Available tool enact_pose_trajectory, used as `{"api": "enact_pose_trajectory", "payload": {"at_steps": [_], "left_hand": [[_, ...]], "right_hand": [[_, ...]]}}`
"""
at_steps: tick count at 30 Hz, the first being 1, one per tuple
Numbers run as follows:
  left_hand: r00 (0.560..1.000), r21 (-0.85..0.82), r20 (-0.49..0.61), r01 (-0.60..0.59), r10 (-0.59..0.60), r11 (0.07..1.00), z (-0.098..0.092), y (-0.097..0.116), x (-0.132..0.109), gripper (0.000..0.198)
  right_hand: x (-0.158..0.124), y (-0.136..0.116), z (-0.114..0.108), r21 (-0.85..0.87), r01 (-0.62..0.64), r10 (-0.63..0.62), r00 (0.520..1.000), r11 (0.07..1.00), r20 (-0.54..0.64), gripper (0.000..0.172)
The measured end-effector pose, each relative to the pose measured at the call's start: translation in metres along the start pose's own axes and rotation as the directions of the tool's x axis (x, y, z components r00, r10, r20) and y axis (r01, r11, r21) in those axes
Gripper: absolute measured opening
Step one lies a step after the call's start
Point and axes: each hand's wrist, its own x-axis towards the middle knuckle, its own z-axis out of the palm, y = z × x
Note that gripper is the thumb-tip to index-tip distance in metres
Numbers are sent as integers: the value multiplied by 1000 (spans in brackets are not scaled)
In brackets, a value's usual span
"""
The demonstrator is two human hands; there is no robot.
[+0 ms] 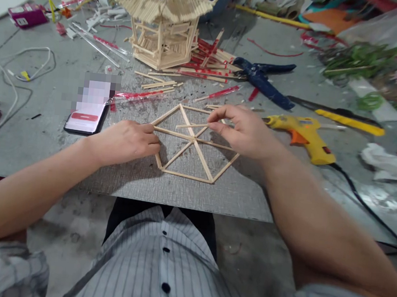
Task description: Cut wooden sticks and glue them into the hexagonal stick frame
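A flat hexagonal frame [187,175] of thin wooden sticks, with spokes crossing at its middle, lies on the table in front of me. My left hand [128,142] has its fingers closed on the frame's left corner. Between thumb and forefinger, my right hand [241,130] pinches a short wooden stick [190,126], which it holds over the upper part of the frame. The right hand covers the frame's right corner. Just right of that hand lies a yellow glue gun [303,131] with an orange trigger.
A wooden-stick pavilion model [163,26] stands behind the frame, beside a pile of sticks in red wrappers [210,64]. Blue-handled cutters [265,80] and a yellow utility knife [350,121] lie at the right. A phone [88,108] lies at the left.
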Motion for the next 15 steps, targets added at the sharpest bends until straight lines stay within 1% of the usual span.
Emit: {"api": "enact_pose_trajectory", "payload": {"at_steps": [2, 7, 11, 15], "left_hand": [[995, 45, 91, -47, 42, 998, -3, -1, 2, 17], [993, 29, 115, -20, 16, 999, -9, -2, 8, 15], [996, -1, 86, -6, 6, 1000, -7, -4, 9, 16], [999, -17, 33, -32, 33, 999, -1, -7, 8, 16]], "right_hand": [[-2, -1, 3, -41, 2, -2, 1000, 999, 2, 15], [-3, 0, 7, -48, 6, -5, 1000, 999, 17, 15], [-2, -1, 7, -73, 7, -4, 999, 997, 36, 14], [-2, -6, 6, -94, 38, -30, 996, 995, 85, 15]]}}
